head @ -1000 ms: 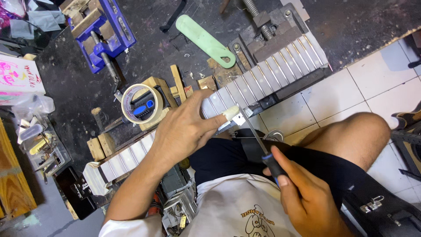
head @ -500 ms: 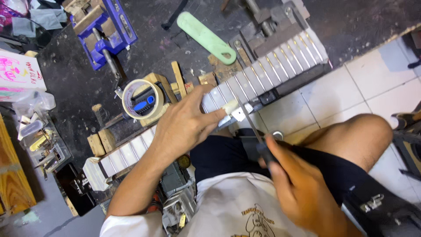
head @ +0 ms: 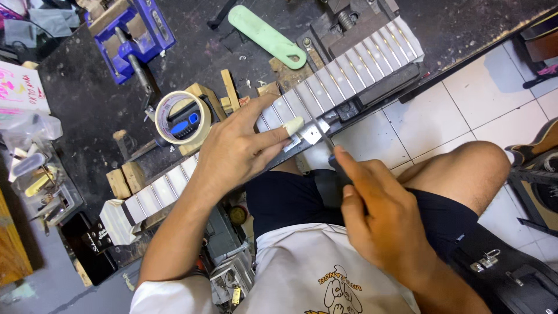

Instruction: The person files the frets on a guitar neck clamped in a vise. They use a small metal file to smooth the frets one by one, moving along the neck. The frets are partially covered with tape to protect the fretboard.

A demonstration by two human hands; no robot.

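Two hands work a guitar neck clamped along the bench edge: the left hand presses flat, fingers spread, while the right hand grips a tool at a fret, likely needing steady pressure next.

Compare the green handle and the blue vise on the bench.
The green handle is pale green, flat and slim, with rounded ends and a hole at one end; the blue vise is deep blue, bulky and blocky, with a screw rod. The handle lies loose; the vise stands upright. Both rest on the dark benchtop.
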